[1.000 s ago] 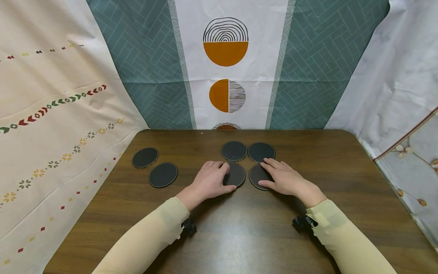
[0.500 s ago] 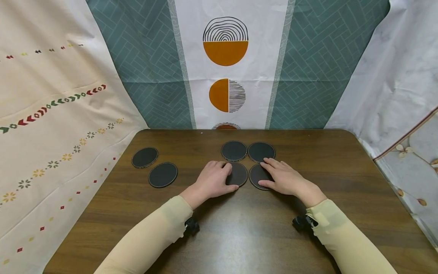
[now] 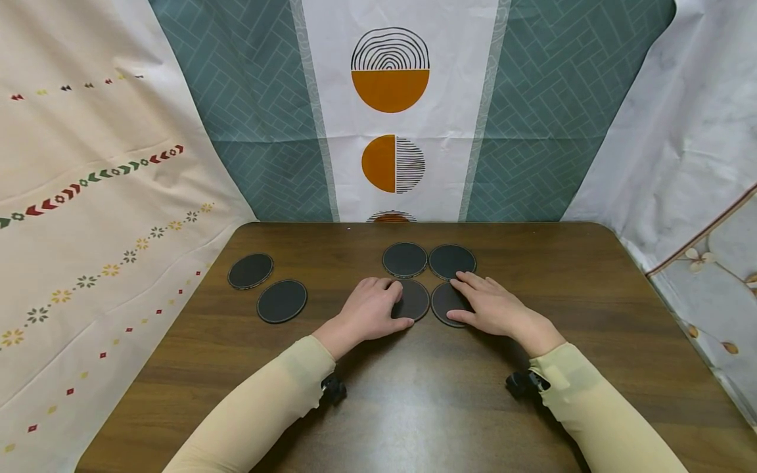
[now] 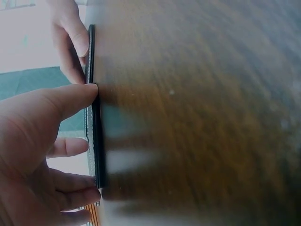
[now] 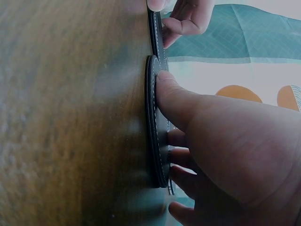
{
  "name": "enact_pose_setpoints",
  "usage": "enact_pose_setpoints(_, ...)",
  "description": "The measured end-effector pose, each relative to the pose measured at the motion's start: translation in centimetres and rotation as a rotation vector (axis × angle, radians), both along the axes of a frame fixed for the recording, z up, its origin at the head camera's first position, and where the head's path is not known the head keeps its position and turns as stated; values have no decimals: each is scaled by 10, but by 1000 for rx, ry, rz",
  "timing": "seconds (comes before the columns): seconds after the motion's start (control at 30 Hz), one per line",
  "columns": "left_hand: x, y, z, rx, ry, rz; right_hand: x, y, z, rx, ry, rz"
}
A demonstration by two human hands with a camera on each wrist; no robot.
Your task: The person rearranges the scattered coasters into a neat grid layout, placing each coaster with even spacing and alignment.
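Observation:
Round black coasters with stitched rims lie on the wooden table. In the head view my left hand [image 3: 369, 310] grips the front left coaster [image 3: 416, 302], fingers at its left side and thumb at its near edge. The left wrist view has the thumb and fingertips along the rim of this coaster [image 4: 98, 146]. My right hand [image 3: 493, 309] rests with spread, relaxed fingers on the front right coaster [image 3: 442, 303], covering its right part. Its thumb [image 5: 169, 92] lies on the coaster's top. Behind them are the back left coaster [image 3: 405, 260] and back right coaster [image 3: 452, 261], close together.
Two more coasters, a far one [image 3: 251, 270] and a nearer one [image 3: 282, 301], lie at the left of the table [image 3: 390, 407]. A patterned cloth [image 3: 396, 98] hangs behind the table's back edge, with further cloths at both sides.
My left hand has slid its coaster slightly to the right, close up to the front right coaster. The right hand has stayed in place.

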State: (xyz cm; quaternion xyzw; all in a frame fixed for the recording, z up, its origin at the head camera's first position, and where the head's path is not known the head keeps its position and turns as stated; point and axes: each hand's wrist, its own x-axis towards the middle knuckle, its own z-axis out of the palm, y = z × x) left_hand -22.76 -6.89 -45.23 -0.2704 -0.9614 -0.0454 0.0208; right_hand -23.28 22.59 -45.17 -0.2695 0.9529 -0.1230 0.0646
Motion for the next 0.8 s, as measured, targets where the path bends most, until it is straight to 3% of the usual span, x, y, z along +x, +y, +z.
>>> enact_pose_setpoints(0.8, 0, 2, 3, -4, -46, 4, -2, 1, -1, 1, -2, 5)
